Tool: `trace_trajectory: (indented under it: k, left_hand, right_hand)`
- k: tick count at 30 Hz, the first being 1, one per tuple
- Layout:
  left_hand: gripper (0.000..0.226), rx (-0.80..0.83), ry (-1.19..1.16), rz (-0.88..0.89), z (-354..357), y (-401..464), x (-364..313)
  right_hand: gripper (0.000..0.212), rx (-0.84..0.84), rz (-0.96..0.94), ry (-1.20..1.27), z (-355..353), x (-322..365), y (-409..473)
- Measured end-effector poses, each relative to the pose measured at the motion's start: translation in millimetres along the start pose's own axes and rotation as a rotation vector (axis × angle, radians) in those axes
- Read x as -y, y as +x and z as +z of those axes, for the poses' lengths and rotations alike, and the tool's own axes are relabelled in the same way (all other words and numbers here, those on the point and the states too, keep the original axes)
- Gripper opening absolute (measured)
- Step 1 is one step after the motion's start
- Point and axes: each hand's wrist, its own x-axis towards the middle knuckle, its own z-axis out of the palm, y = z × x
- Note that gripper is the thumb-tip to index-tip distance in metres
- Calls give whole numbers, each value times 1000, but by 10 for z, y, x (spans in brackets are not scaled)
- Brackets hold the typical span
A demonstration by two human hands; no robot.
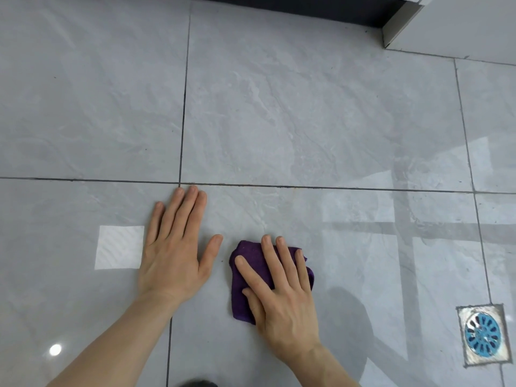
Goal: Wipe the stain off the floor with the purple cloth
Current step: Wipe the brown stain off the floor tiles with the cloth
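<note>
A folded purple cloth [245, 277] lies flat on the glossy grey tiled floor [279, 121], low in the middle of the head view. My right hand [282, 297] rests on top of it, fingers spread and pressing it down, thumb tucked against its left part. My left hand [176, 247] lies palm-down on the bare tile just to the left of the cloth, fingers straight, holding nothing. A faint brownish trace shows along the grout line [279, 187] beyond the cloth. No other distinct stain is visible; whatever is under the cloth is hidden.
A square metal floor drain with a blue grate [482, 335] sits at the lower right. A dark recess [293, 9] and a white cabinet corner [402, 26] border the floor at the top. Bright window reflections lie on the tiles.
</note>
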Motion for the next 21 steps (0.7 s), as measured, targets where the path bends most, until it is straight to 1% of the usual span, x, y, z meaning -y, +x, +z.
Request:
trace_trajectory:
  k: [5,8,13,17,21]
  left_hand:
    - [77,6,-5,1,-11,0,-9]
    - [77,9,-7,-1,-8,-4,-5]
    - [76,9,-15,-4,-23,-2,-5]
    - [76,17,-5,4,-21,7,-5]
    - [77,2,-15,4,-13,5,-6]
  right_hand:
    - [57,-13,-7,1,-60,-93,251]
    - [56,-65,71,10,-145,-238,751]
    - [53,-111,124,-7,-304,-521,1465]
    - [53,-133,193,37,-331,-523,1581]
    - [54,-129,209,39,-282,-412,1359]
